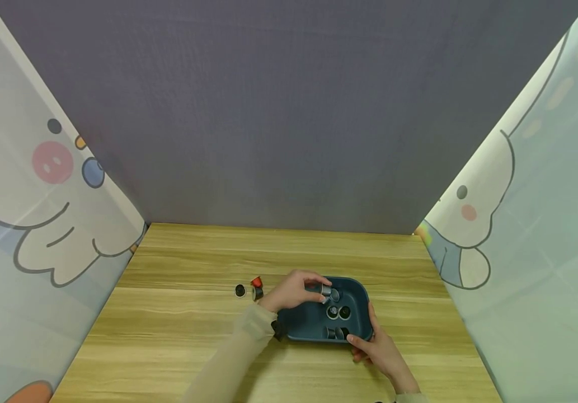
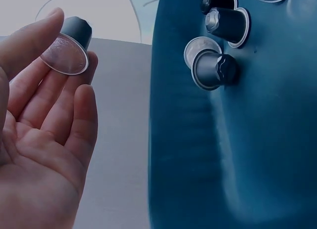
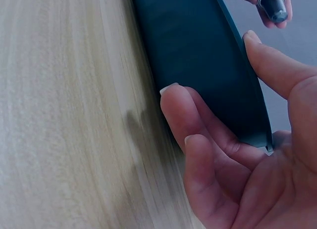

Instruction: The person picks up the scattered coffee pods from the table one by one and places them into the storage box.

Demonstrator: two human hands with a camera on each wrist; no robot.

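Observation:
Between thumb and fingertips my left hand pinches a dark coffee capsule by its rim, over the far part of a blue tray. The capsule's pale lid faces the palm in the left wrist view. My right hand grips the tray at its near right corner, thumb at the rim and fingers beneath the outer wall. Several more capsules lie in the tray, among them a black one and a dark one with a silver end.
Left of the tray, on the wooden table, are a red capsule, a black capsule and a dark capsule lying on its side. A grey panel stands behind the table, with cartoon-printed panels at both sides.

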